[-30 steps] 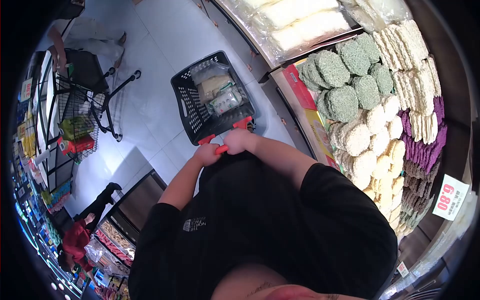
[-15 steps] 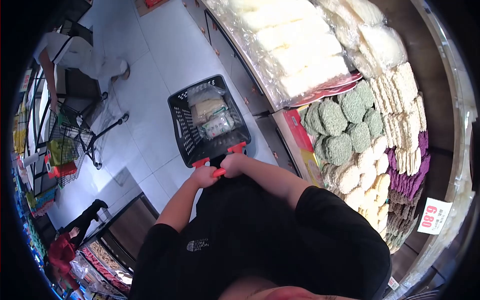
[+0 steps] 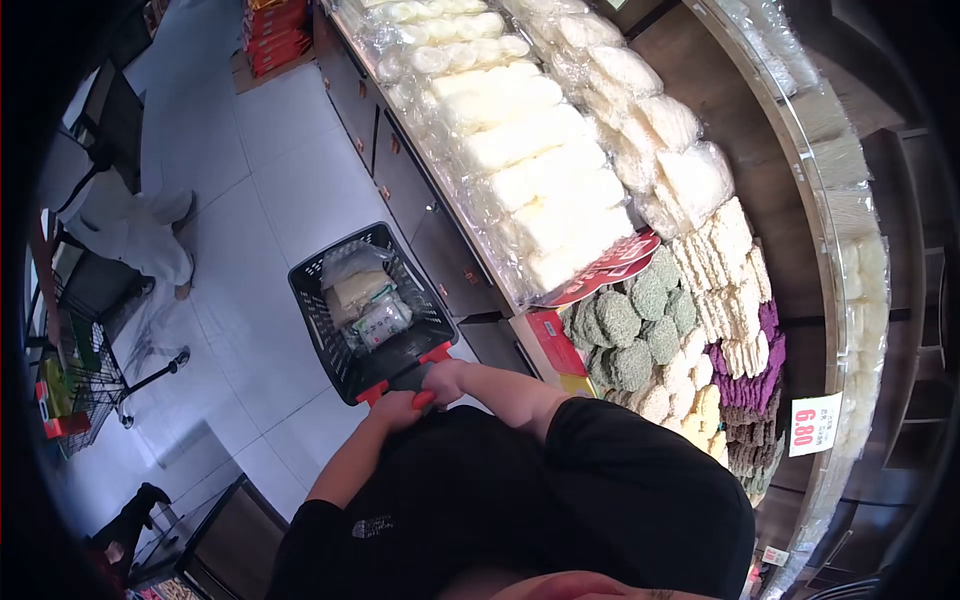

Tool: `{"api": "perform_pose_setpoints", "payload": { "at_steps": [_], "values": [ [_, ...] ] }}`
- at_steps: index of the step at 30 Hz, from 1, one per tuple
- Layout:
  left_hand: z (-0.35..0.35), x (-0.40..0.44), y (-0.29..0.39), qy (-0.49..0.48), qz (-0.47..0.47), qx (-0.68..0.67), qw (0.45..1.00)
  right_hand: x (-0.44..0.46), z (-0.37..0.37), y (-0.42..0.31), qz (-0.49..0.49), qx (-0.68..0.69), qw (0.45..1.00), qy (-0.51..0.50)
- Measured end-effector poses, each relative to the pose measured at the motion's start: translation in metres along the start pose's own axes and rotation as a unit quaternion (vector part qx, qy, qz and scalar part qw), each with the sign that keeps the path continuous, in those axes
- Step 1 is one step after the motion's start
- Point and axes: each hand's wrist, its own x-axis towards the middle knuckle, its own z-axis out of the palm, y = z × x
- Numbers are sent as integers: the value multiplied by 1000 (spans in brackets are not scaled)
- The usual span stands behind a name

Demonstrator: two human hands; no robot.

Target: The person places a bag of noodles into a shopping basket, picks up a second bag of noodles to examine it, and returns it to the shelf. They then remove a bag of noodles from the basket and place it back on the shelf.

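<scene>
My left hand (image 3: 396, 408) and my right hand (image 3: 443, 381) are side by side, both closed round the red-and-black handle (image 3: 423, 399) of a dark perforated shopping basket (image 3: 388, 368). The basket is in front of my body, over the tiled floor. Inside it, towards the far end, lie a clear plastic bag (image 3: 352, 262), a tan package (image 3: 358, 291) and a white package with green print (image 3: 382, 321). The red joints of the handle meet the basket's near rim.
On the right a long shelf holds bagged white noodles (image 3: 540, 130), green noodle cakes (image 3: 618, 318), purple ones (image 3: 752, 356) and a price tag (image 3: 815, 424). At left are a wire cart (image 3: 92, 370) and a person in light trousers (image 3: 135, 230). Red packages (image 3: 275, 38) are stacked farther ahead.
The view has shifted along the aisle; the noodle cakes sit lower and more bagged noodles show. The basket appears lower and further left, still held in both hands. Red packages have come into view.
</scene>
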Motion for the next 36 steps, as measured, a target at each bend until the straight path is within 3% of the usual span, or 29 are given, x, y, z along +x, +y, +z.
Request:
{"api": "perform_pose_setpoints", "payload": {
  "at_steps": [9, 23, 26, 28, 30, 36],
  "values": [
    [-43, 18, -12, 2, 31, 0, 1000, 18, -38, 13, 13, -4, 998, 55],
    [-117, 64, -55, -36, 1, 3, 999, 61, -119, 47, -26, 5, 999, 39],
    [-113, 85, -94, 169, 168, 3, 971, 64, -151, 49, -40, 4, 998, 41],
    [-145, 93, -97, -16, 54, 92, 994, 76, -167, 50, -50, 9, 998, 33],
    [-183, 78, -70, -18, -12, 29, 999, 86, -190, 60, -48, 12, 999, 16],
    [-255, 81, -74, -3, -27, 6, 1000, 120, -244, 77, -54, 23, 998, 7]
  ]
}}
